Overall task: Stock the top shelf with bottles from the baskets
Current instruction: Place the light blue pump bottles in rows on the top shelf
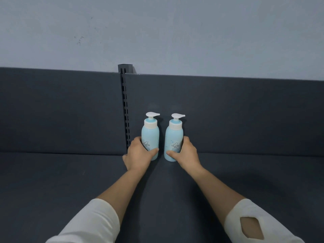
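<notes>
Left hand [138,155] fingers [154,150] are clamped round the left bottle [150,135], right hand [186,153] fingers wrapped round the right bottle [174,137]; both stand upright at the back of the top shelf [70,181], long axes toward 12 o'clock, pump spouts toward 3 o'clock. Stocking looks barely begun: only these two show, baskets unseen

Two bare forearms extend from loose cream-white sleeves pushed up toward the elbows. The right sleeve [252,223] has a diamond-shaped cut-out that shows the arm beneath; the left sleeve [91,223] is plain. The left hand [139,154] and right hand [186,154] wear no rings, watch or gloves.
</notes>
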The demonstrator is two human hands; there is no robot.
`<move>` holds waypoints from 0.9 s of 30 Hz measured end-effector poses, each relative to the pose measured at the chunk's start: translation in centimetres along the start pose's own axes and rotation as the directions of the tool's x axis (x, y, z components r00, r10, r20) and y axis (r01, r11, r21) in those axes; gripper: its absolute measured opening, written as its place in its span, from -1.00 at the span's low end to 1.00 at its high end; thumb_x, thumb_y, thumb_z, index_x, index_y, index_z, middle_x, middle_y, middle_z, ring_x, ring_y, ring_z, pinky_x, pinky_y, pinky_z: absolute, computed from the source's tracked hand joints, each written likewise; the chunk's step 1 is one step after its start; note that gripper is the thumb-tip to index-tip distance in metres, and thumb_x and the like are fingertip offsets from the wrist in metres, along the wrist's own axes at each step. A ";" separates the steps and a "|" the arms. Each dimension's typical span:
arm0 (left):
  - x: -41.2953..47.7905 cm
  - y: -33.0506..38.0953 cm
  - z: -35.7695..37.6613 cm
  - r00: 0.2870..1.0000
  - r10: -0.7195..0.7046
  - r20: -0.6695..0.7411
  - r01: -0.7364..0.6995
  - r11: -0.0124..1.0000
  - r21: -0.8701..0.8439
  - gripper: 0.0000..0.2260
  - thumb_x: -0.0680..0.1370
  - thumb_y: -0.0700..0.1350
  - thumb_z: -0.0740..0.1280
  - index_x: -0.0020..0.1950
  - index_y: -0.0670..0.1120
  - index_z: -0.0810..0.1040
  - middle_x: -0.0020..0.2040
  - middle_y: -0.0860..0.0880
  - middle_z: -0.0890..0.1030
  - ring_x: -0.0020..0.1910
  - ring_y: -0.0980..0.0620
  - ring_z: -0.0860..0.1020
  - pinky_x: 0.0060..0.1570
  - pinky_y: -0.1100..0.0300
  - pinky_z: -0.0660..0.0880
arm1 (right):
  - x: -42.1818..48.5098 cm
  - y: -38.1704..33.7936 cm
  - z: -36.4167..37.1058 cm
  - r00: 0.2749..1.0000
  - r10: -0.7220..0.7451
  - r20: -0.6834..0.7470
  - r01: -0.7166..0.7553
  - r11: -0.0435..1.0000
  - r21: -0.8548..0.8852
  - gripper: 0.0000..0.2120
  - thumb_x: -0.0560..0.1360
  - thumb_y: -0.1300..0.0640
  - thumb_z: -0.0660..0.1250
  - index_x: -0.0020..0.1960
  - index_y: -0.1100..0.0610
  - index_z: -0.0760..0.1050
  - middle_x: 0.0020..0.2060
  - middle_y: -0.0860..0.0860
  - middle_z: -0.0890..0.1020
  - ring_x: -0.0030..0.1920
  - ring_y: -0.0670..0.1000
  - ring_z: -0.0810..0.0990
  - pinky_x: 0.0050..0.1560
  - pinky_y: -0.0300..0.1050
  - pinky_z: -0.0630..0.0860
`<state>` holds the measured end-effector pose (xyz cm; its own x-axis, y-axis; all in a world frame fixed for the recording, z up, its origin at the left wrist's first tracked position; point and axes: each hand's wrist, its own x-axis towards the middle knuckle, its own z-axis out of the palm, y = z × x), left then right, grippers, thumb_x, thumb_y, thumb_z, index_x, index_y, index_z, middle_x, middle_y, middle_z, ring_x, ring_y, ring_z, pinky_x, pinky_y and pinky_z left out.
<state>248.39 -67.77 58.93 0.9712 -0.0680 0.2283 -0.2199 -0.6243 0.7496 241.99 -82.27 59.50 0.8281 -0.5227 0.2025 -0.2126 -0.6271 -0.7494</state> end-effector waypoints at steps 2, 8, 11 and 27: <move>-0.2 0.2 0.4 0.999 -0.037 -0.036 0.038 0.999 0.034 -0.42 0.36 0.16 0.43 0.27 -0.04 0.37 0.16 0.00 0.48 0.18 -0.07 0.47 0.14 -0.07 0.35 | -0.1 0.0 0.0 1.000 0.001 0.005 -0.001 1.000 0.000 -0.43 0.35 0.06 0.51 0.24 0.14 0.33 0.16 0.03 0.53 0.16 0.05 0.53 0.10 -0.02 0.51; 0.6 -0.5 -0.3 0.988 -0.033 0.152 0.029 0.999 0.029 -0.38 0.38 0.20 0.43 0.34 -0.02 0.34 0.25 -0.05 0.41 0.27 -0.12 0.40 0.20 -0.11 0.31 | -0.5 -0.1 0.0 1.000 0.029 -0.003 -0.029 1.000 -0.004 -0.42 0.38 0.08 0.49 0.30 0.13 0.30 0.19 0.04 0.52 0.18 0.06 0.52 0.11 -0.03 0.50; -0.1 -1.5 -1.4 0.981 -0.003 0.196 -0.004 0.999 0.036 -0.35 0.39 0.13 0.45 0.39 -0.03 0.31 0.31 -0.07 0.40 0.30 -0.12 0.40 0.23 -0.08 0.33 | -1.6 -0.3 -0.2 0.999 0.043 -0.015 -0.043 0.998 -0.052 -0.36 0.38 0.07 0.48 0.35 0.13 0.27 0.23 0.06 0.46 0.22 0.08 0.48 0.14 -0.02 0.47; -7.2 -5.4 -13.6 0.907 0.409 0.095 -0.398 0.764 0.508 -0.82 0.57 0.01 0.21 0.11 -0.01 0.50 0.08 0.00 0.55 0.11 -0.06 0.49 0.06 0.06 0.34 | -12.0 -8.9 1.9 0.886 -0.384 0.260 0.463 0.727 -0.507 -0.73 0.56 -0.12 0.20 0.08 0.06 0.46 0.09 0.03 0.51 0.16 0.11 0.42 0.06 0.01 0.37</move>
<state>241.32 -53.30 61.63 0.8000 -0.3910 0.4551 -0.5079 -0.8451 0.1667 234.92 -69.26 62.56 0.9501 -0.0725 0.3034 -0.0336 -0.9907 -0.1317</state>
